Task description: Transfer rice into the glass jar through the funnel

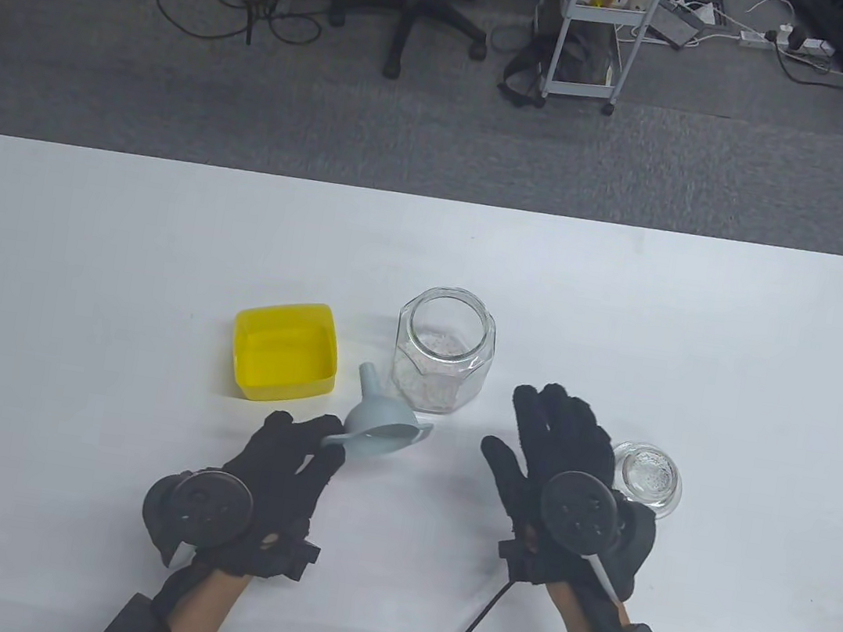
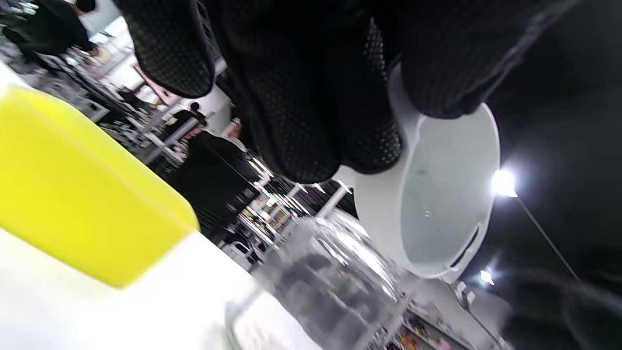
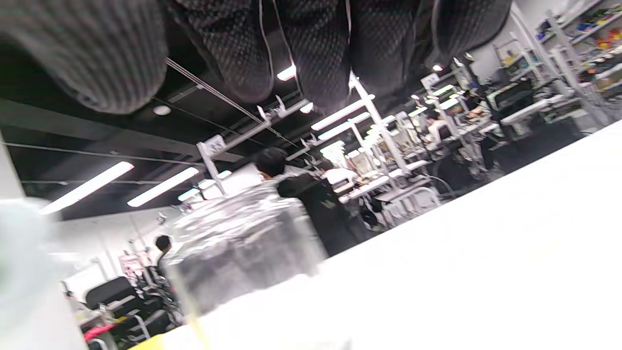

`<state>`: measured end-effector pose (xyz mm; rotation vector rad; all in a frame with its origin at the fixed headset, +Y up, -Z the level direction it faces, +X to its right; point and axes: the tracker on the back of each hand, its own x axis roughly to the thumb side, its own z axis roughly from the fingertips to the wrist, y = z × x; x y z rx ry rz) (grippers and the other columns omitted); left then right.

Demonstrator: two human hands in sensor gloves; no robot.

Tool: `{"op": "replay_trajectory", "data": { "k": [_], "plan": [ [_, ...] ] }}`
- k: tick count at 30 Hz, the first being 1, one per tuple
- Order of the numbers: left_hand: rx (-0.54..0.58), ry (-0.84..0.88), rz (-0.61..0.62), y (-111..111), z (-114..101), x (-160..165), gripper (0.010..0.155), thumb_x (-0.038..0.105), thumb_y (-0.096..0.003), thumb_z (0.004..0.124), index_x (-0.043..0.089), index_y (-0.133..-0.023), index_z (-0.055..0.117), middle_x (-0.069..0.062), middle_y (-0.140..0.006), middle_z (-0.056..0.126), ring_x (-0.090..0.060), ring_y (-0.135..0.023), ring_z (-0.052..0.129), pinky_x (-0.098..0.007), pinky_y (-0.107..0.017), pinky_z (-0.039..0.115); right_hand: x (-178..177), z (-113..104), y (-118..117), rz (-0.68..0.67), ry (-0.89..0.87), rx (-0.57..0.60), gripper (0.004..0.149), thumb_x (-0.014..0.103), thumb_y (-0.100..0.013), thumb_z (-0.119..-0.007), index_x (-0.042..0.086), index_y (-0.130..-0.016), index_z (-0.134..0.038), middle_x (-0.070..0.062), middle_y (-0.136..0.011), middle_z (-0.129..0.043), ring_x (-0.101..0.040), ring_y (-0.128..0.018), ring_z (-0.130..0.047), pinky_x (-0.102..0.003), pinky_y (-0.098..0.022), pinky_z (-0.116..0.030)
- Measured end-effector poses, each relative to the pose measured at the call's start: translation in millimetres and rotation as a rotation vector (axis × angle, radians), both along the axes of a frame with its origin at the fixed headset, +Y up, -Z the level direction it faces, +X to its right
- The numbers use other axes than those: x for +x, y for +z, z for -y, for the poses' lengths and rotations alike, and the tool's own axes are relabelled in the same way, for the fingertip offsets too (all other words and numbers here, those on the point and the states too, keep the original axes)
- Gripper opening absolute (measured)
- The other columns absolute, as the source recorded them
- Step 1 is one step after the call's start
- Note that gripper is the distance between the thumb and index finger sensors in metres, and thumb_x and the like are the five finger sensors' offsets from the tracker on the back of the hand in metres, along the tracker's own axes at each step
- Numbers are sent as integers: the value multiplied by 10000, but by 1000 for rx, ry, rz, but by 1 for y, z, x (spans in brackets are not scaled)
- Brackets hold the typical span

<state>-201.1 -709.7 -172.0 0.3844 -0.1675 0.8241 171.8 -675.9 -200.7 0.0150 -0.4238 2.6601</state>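
- The white table (image 1: 81, 265) runs across the table view from edge to edge, matte and evenly lit, with its far edge against grey carpet.
- Beyond the table stand an office chair (image 1: 412, 10) on a star base and a white wheeled cart (image 1: 590, 32); loose cables and a power strip (image 1: 787, 42) lie on the carpet.
- The glass jar (image 1: 446, 350) stands upright near the table's middle, mouth open, with a layer of rice (image 1: 427, 384) in its bottom.
- A yellow tub (image 1: 284, 350) sits just left of the jar, apart from it; no rice shows inside it.
- The left hand (image 1: 285, 462) pinches the handle tab of the pale blue funnel (image 1: 377, 424). The funnel lies tilted, spout pointing up-left toward the gap between tub and jar, bowl toward the hand; whether it touches the table I cannot tell.
- In the left wrist view the fingers (image 2: 311, 121) press on the funnel's (image 2: 437, 194) rim tab, with the tub (image 2: 82, 189) and the blurred jar (image 2: 330, 282) beyond.
- The right hand (image 1: 564, 472) is flat and spread, palm down, holding nothing, just right of the jar and not touching it.
- A glass lid (image 1: 649, 478) lies on the table beside the right hand's outer edge.
- The right wrist view shows the fingertips (image 3: 311, 58) hanging free, the blurred jar (image 3: 243, 248), and a busy workshop with ceiling strip lights (image 3: 87, 187) and shelving.
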Motion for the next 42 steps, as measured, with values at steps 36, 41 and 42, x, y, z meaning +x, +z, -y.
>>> {"op": "replay_trajectory", "data": {
  "k": [36, 41, 42],
  "plan": [
    [-220, -81, -219, -70, -8, -67, 416, 462, -548, 826, 473, -957, 752, -36, -1218, 622, -362, -1145, 645, -710, -794, 491, 82, 60, -18, 186, 233, -430, 881, 730, -346, -729, 465, -1027, -237, -56, -1198, -176, -431, -1087, -115, -728, -714, -233],
    [-320, -142, -238, -71, 13, -75, 422, 452, -549, 822, 440, -965, 757, -135, -1263, 445, -435, -1154, 538, -728, -771, 472, 81, 59, -18, 184, 236, -422, 878, 727, -348, -727, 461, -1029, -241, -61, -1197, -185, -432, -1085, -137, -727, -715, -235],
    [-333, -144, -252, -70, 17, -76, 421, 447, -549, 820, 430, -965, 758, -148, -1266, 407, -437, -1154, 525, -727, -770, 473, 80, 59, -18, 182, 240, -422, 876, 726, -349, -728, 462, -1029, -243, -64, -1197, -186, -431, -1086, -138, -727, -714, -238]
  ]
}}
